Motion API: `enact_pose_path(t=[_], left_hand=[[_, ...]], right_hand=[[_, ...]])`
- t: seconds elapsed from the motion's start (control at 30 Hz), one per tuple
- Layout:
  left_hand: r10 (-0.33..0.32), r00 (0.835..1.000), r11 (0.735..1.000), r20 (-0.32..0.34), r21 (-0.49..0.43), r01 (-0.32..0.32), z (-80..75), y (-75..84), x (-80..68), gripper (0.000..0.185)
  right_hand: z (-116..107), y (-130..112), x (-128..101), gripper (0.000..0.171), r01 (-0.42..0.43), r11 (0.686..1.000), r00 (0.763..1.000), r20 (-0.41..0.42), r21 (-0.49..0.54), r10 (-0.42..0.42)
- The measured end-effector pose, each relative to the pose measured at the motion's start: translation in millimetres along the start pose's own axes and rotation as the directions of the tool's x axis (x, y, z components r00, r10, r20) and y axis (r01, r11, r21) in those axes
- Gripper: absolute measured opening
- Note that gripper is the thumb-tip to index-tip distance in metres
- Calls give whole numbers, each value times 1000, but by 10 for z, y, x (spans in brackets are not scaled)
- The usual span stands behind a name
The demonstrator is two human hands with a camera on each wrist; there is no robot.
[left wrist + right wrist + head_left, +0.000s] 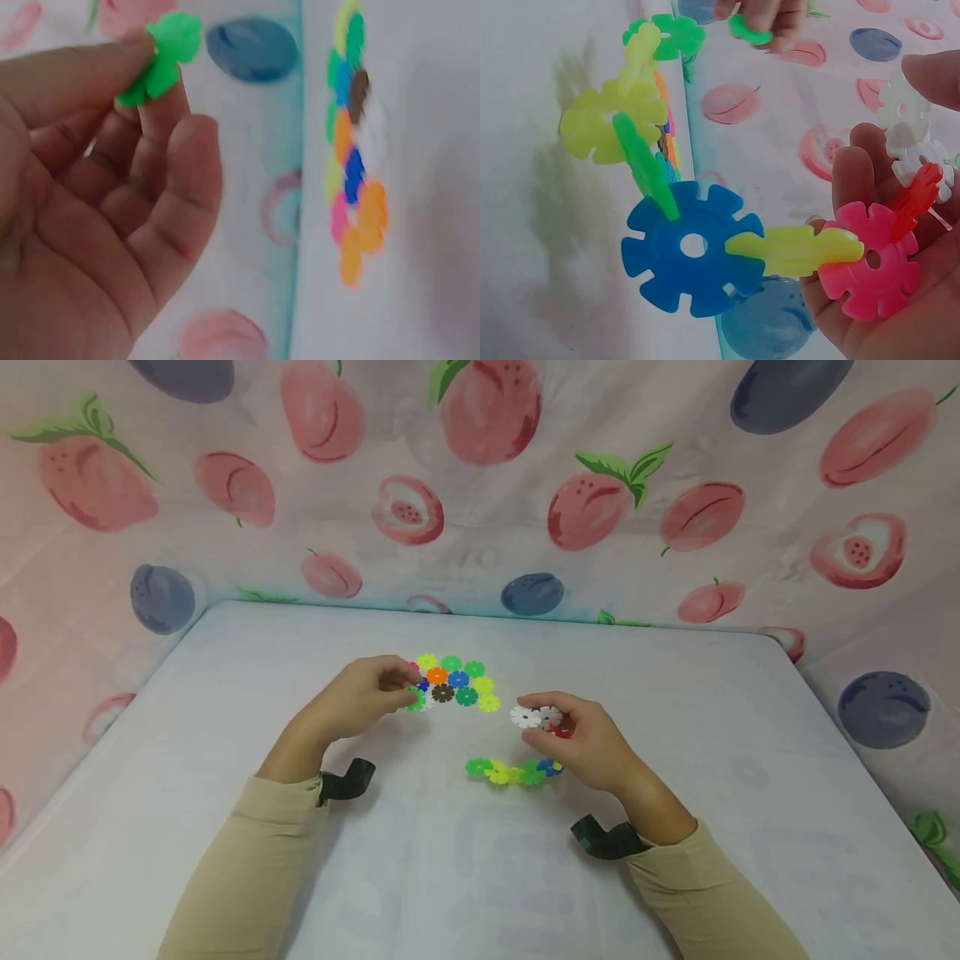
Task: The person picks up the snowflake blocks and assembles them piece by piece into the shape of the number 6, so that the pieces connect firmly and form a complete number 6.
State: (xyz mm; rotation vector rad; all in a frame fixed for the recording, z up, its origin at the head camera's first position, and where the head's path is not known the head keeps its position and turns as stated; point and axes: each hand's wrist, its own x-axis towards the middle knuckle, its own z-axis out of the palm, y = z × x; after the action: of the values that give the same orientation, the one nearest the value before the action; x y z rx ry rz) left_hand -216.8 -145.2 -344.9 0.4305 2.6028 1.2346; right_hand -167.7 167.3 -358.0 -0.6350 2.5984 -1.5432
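Note:
My left hand pinches one green notched plastic disc between thumb and fingertips. In my right hand is a chain of interlocked notched discs, its white disc pinched between thumb and finger. The right wrist view shows a red disc and a pink disc against the palm and fingers. From there the chain hangs out through a yellow disc, a blue disc and more green and yellow ones. The hands are apart, both above the table.
Loose notched discs of several colours lie grouped on the white table, beyond and between the hands. A fruit-patterned cloth hangs behind the table's far edge. Black wrist mounts sit at both cuffs.

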Motion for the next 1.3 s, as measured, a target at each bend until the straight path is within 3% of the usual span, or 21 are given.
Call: enact_pose_path(t=[0.13,0.23,0.37,0.47,0.7,0.93,1.3], left_hand=[[127,991,991,50,-44,-125,119,189,-55,13],[178,980,981,90,-89,-170,217,304,-84,9],[158,978,977,136,-167,-135,316,420,-113,9],[153,979,971,136,-207,-123,376,476,-123,12],[164,983,968,82,-207,-144,489,548,-140,15],[169,984,971,63,-179,-155,559,533,-123,10],[175,984,962,34,-219,-163,615,569,-142,9]], right_hand=[[2,1,-1,37,0,1000,1000,2,8,0],[1,-1,-2,37,0,1000,1000,2,8,0],[-1,-6,-4,37,-3,1000,1000,3,10,2],[-3,-5,-3,37,1,1000,1000,3,19,-1],[18,-3,4,36,19,1000,1000,-12,19,-19],[60,-3,10,37,7,1000,1000,-22,11,-6],[81,-6,6,39,3,1000,1000,-23,-10,-3]])
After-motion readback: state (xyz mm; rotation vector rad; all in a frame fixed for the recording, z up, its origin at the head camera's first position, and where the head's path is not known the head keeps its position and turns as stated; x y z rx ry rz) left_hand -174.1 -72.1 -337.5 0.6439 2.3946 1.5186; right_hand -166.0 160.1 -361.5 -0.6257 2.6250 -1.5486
